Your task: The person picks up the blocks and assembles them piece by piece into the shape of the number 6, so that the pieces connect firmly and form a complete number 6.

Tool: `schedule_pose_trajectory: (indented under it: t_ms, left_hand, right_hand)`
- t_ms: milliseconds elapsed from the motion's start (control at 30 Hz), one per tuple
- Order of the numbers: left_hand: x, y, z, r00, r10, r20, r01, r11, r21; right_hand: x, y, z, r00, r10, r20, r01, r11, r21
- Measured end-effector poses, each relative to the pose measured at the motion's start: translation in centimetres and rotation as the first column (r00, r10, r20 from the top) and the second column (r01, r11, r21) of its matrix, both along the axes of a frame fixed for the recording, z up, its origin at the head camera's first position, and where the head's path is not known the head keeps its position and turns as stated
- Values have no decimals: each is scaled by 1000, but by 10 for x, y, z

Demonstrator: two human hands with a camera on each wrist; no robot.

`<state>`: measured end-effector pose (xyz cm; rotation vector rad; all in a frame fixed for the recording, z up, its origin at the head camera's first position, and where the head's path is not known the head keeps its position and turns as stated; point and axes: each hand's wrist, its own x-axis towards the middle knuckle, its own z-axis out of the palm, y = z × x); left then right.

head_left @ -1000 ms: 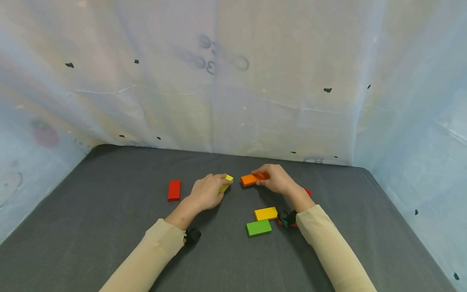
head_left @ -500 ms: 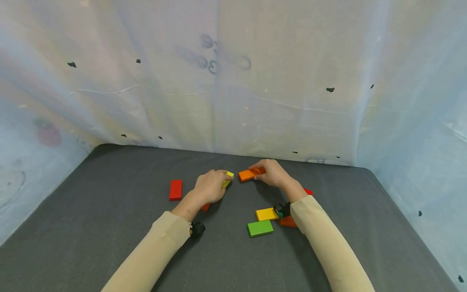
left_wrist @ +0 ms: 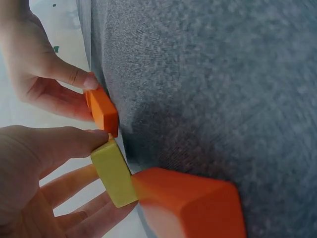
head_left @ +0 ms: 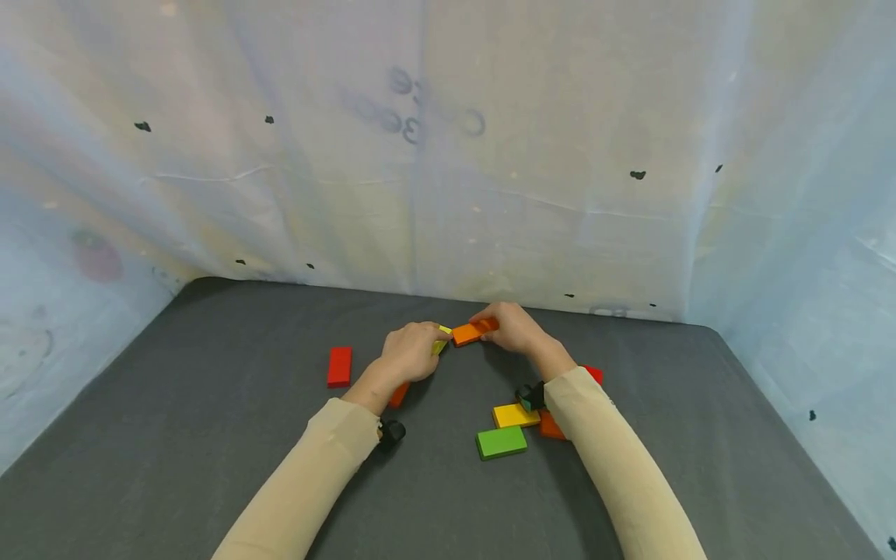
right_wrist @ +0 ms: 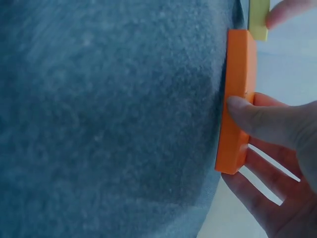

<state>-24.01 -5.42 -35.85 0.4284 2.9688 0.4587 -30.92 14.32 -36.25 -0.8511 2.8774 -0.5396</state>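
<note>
"What lies furthest left?"

"A red block [head_left: 339, 367], flat on the grey tabletop [head_left: 210, 435], well apart from the rest."

"And to the right of it?"

"A reddish-orange block [head_left: 399, 394], partly hidden by the left wrist. Next, the left hand [head_left: 411, 351], its grip clamped on a pale yellow block [head_left: 442, 342], thumb on one side, fingers on the other. I can't tell whether those two blocks touch."

"What about the bright orange block [head_left: 470, 334]?"

"It's at the far middle, its near-left end right by the yellow one; touching or not, I can't say. The right hand [head_left: 514, 328] has its grip clamped on it, thumb against fingers."

"Anything further right?"

"Nearer us, a green block [head_left: 501, 443], with a deeper yellow block [head_left: 516, 415] just beyond it. Then a dark orange block [head_left: 551, 425] beside that one, partly under the sleeve [head_left: 602, 435], and a second red block [head_left: 593, 374] peeping out farther back."

"So how far along is it?"

"Partway, I'd judge. Three blocks form a rough run, with two in hand and neither let go. The other five lie outside it, unheld."
</note>
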Motion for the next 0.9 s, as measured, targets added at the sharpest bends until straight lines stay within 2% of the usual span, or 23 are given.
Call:
schedule_pose_trajectory:
  t_ms: [233, 333, 500, 700, 900]
  left_hand:
    - [-1, 1, -5, 999, 24, 25, -24, 1000, -9]
    - [0, 0, -7, 999, -5, 38, 6, 1000, -11]
    - [3, -8, -7, 997, -58, 58, 57, 998, 21]
    - [7, -22, -2, 995, -89, 50, 87, 995, 54]
    - [7, -28, -1, 991, -123, 52, 120, 991, 55]
  right_hand:
    - [-1, -3, -3, 1000, -4, -4, 4, 1000, 21]
    - [0, -4, -3, 1000, -3, -2, 3, 999, 36]
    - [4, -4, 0, 1000, -20, 18, 20, 1000, 4]
    - [11, -3, 2, 991, -129, 16, 130, 990, -62]
    - [14, -3, 0, 974, -224, 7, 224, 971, -79]
